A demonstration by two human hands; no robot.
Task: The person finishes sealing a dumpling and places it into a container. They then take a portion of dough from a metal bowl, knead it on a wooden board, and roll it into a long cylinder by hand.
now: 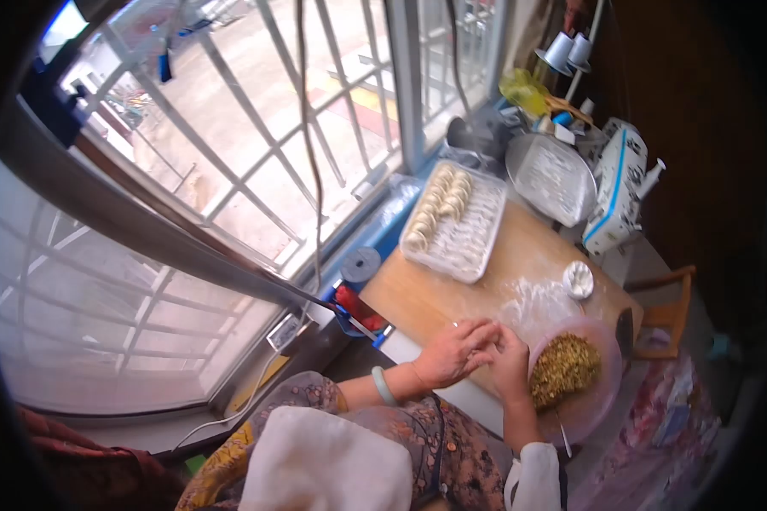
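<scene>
My left hand [456, 351], with a pale green bangle at the wrist, meets my right hand [510, 362] over the near edge of the wooden board [520, 243]. The fingers of both hands are closed and pressed together; they hide whatever is between them. To the right of my right hand stands a pink bowl [607, 375] of chopped yellow-green filling [564, 370], a thin white handle sticking out at its near side. Beyond my hands, a white plastic tray [462, 271] carries rows of folded dumplings [439, 204] on its left part and a white floury surface on its right.
Loose flour [533, 300] and a small bowl of white powder [578, 279] lie on the board. A round metal tray [552, 179] and a patterned tissue pack [615, 192] stand behind. A barred window [273, 128] runs along the left. A wooden chair [673, 315] is at right.
</scene>
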